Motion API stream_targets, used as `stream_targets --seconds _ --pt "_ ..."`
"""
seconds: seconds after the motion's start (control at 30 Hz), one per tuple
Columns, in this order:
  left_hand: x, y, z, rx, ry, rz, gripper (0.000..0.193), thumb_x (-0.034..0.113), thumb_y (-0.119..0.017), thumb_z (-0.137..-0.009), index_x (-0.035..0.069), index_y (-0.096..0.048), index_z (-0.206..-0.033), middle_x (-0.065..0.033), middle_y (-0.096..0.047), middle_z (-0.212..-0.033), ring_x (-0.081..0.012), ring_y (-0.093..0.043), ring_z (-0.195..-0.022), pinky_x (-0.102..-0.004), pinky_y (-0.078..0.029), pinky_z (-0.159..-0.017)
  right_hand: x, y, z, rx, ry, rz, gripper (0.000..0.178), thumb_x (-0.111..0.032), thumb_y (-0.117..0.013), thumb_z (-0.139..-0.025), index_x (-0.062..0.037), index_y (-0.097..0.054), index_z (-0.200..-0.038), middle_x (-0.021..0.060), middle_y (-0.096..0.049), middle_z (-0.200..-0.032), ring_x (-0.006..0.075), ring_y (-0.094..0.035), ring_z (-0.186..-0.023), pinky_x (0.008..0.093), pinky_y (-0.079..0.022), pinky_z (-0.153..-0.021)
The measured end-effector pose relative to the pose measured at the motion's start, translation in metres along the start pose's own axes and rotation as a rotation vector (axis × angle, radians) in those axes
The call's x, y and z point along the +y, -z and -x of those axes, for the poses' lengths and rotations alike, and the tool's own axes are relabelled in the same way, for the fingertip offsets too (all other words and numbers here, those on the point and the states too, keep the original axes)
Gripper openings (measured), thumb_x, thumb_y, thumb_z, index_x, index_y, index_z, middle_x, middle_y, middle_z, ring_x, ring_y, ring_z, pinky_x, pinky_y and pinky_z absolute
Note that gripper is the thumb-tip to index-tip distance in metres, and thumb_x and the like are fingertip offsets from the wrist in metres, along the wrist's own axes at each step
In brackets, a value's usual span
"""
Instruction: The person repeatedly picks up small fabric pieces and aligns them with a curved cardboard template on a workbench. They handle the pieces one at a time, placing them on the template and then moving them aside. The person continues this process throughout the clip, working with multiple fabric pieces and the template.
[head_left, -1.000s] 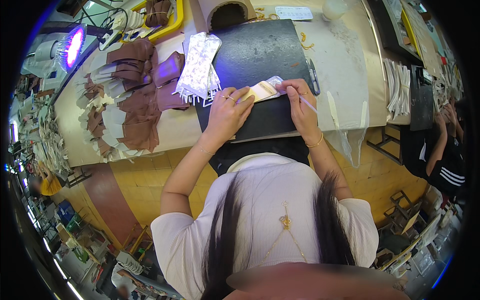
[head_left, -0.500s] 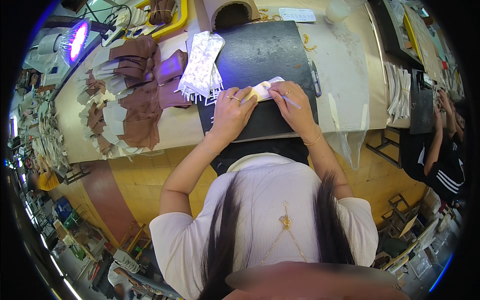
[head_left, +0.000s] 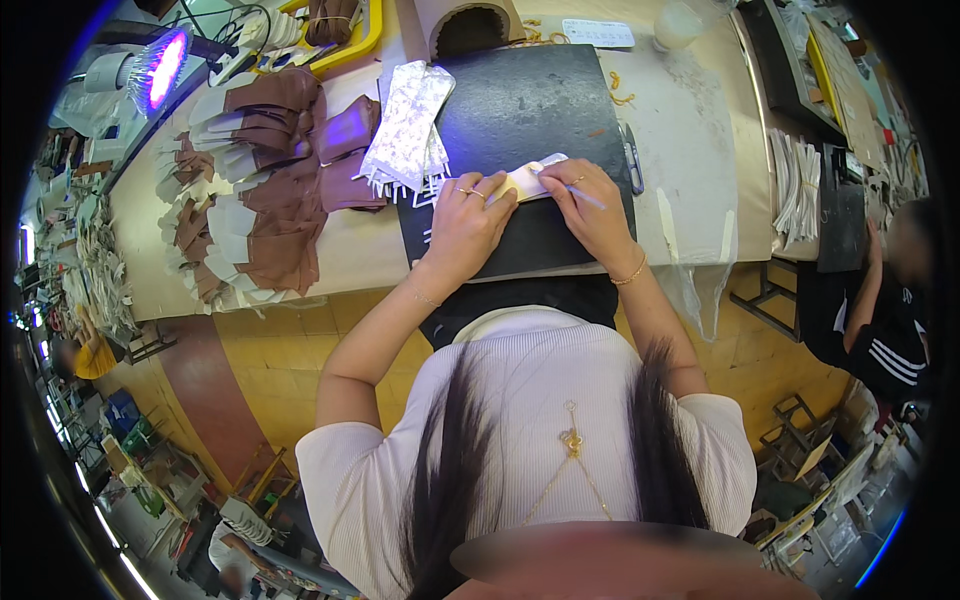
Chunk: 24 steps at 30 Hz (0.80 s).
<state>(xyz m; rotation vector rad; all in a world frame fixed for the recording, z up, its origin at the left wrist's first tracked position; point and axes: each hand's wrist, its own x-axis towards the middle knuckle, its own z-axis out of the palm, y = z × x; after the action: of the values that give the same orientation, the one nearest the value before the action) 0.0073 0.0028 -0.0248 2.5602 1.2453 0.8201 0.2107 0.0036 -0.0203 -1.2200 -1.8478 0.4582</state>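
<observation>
Cream and pale yellow, a small flat piece (head_left: 524,183) sits between the two hands, over the black mat (head_left: 530,105) near its front half. The left hand (head_left: 468,225) has its fingers bent and close together at the piece's left end; whether its thumb pinches the piece from below, I cannot tell. The right hand (head_left: 590,212) is at the other end, thumb and fingers drawn narrow around a thin pale stick (head_left: 590,200) (part of it pokes out past the palm side).

Just left of the hands, a stack of mottled white strips (head_left: 405,130) with thin white ends lies partly on the mat. Farther left are brown pieces (head_left: 283,245) in fanned heaps, and a lamp (head_left: 163,75) glows purple at the upper left. A knife (head_left: 632,160) lies by the mat's right edge, next to clear plastic (head_left: 690,165). A white card (head_left: 598,34) and a whitish tub (head_left: 677,25) stand beyond.
</observation>
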Motion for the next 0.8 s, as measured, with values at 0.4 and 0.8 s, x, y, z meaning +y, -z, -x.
stream_targets --seconds 0.4,0.8 --pt "-0.005 -0.002 0.002 0.054 -0.046 0.067 0.019 0.011 -0.077 -0.077 0.008 -0.069 -0.094 -0.0083 -0.066 -0.107 -0.0271 -0.06 -0.097 -0.0398 -0.047 -0.083 -0.007 0.019 0.013 0.097 -0.312 -0.22 0.021 -0.017 -0.055 -0.102 0.0014 -0.063 -0.095 0.0119 -0.063 -0.087 0.0236 -0.066 -0.081 0.0309 -0.049 -0.076" --pt "-0.015 0.023 -0.011 0.168 0.315 0.449 0.028 0.009 -0.081 -0.076 0.005 -0.069 -0.101 -0.0107 -0.064 -0.106 -0.0257 -0.065 -0.096 -0.0352 -0.053 -0.082 -0.005 0.0 0.022 0.083 -0.317 -0.316 0.021 -0.021 -0.054 -0.102 -0.0025 -0.06 -0.112 0.0125 -0.064 -0.098 0.0265 -0.067 -0.09 0.0332 -0.05 -0.08"
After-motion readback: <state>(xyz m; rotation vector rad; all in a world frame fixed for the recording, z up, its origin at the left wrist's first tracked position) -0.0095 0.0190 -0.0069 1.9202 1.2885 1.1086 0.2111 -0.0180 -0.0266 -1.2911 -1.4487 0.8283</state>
